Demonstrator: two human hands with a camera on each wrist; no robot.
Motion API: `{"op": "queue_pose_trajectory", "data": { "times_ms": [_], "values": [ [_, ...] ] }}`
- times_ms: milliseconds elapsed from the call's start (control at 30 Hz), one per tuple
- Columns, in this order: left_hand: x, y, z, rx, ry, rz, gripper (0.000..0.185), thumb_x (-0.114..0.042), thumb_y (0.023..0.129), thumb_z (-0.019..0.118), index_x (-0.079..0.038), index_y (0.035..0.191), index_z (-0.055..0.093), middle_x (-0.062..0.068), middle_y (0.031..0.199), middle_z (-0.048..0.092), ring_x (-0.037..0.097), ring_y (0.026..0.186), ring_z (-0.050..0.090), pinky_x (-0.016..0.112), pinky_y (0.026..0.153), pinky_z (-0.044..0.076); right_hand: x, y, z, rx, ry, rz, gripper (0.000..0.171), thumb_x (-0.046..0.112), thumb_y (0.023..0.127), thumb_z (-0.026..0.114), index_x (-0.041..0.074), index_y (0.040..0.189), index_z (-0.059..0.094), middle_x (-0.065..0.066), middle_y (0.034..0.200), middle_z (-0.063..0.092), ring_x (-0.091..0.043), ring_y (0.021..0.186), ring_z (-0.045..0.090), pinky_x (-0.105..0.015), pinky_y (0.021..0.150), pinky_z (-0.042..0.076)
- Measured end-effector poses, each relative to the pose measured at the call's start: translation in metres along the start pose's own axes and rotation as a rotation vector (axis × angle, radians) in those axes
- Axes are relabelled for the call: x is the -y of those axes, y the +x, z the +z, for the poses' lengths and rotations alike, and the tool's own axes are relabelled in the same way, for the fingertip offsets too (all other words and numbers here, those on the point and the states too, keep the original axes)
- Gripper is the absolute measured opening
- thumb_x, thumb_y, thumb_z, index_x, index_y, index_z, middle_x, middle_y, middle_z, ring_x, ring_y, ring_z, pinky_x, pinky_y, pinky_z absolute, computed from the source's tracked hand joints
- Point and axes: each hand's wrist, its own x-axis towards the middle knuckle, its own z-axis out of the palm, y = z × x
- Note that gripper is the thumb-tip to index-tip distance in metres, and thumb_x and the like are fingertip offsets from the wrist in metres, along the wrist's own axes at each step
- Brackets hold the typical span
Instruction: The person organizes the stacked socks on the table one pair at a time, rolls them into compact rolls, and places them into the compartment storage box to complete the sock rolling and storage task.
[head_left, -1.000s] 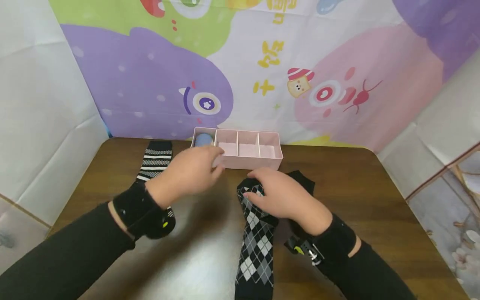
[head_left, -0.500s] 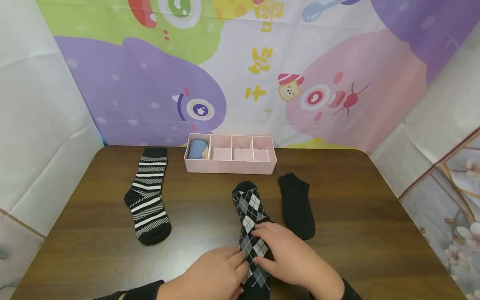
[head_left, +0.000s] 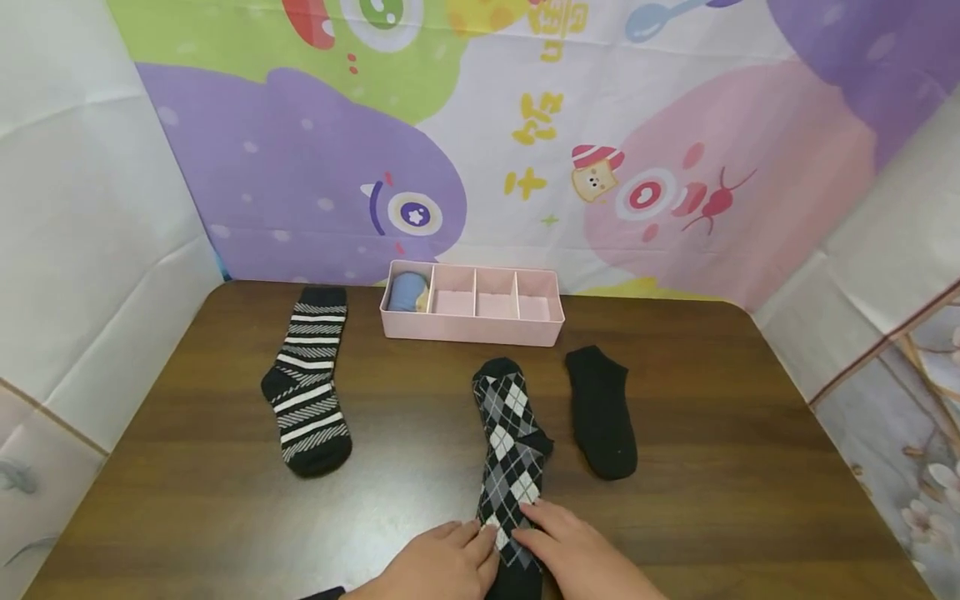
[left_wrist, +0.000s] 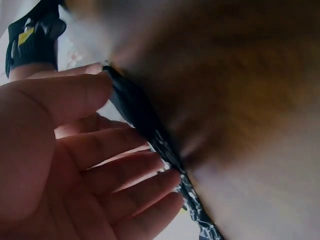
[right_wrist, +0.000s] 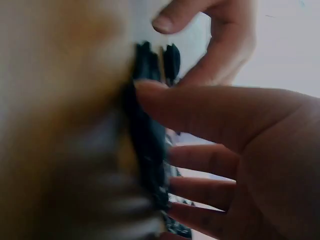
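Head view: left hand (head_left: 444, 565) and right hand (head_left: 579, 557), fingers straight-ish, touch the argyle sock (head_left: 507, 417) from both sides, probably to flatten it.

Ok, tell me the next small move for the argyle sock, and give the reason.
I'd probably pinch the argyle sock at its near end and start folding it away from the person. It lies out lengthwise, the left grip and right grip touch it from either side near that end, and the pink box holds a compact blue bundle, which hints at bundling.
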Motion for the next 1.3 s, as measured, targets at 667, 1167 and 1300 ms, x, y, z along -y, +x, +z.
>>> {"op": "queue_pose_trajectory", "data": {
  "times_ms": [667, 1167, 1300],
  "values": [
    [-0.007, 0.002, -0.013, 0.153, -0.102, -0.247, 0.027, -0.039, 0.091, 0.073, -0.013, 0.096, 0.078, -0.001, 0.090, 0.061, 0.012, 0.079, 0.052, 0.026, 0.067, 0.050, 0.014, 0.015, 0.029, -0.120, -0.064, -0.069, 0.076, 0.070, 0.090, 0.062, 0.011, 0.138, 0.064, -0.014, 0.152, 0.050, -0.039, 0.139, 0.046, -0.055, 0.103, 0.047],
    [-0.005, -0.002, -0.015, 0.104, -0.111, -0.265, 0.021, -0.032, 0.088, 0.076, -0.011, 0.090, 0.079, 0.001, 0.086, 0.063, 0.011, 0.072, 0.049, 0.023, 0.061, 0.047, 0.028, 0.022, 0.031, -0.134, -0.206, -0.066, 0.062, 0.054, 0.094, 0.066, 0.010, 0.137, 0.062, -0.014, 0.152, 0.048, -0.038, 0.141, 0.042, -0.052, 0.106, 0.045],
    [-0.010, 0.000, -0.013, 0.067, -0.030, -0.268, 0.022, -0.032, 0.087, 0.076, -0.010, 0.085, 0.079, 0.003, 0.080, 0.065, 0.013, 0.069, 0.053, 0.024, 0.059, 0.049, 0.028, 0.022, 0.031, -0.153, -0.212, -0.073, 0.062, 0.057, 0.095, 0.064, 0.010, 0.136, 0.063, -0.015, 0.151, 0.050, -0.038, 0.140, 0.044, -0.053, 0.103, 0.047]
  ]
}}
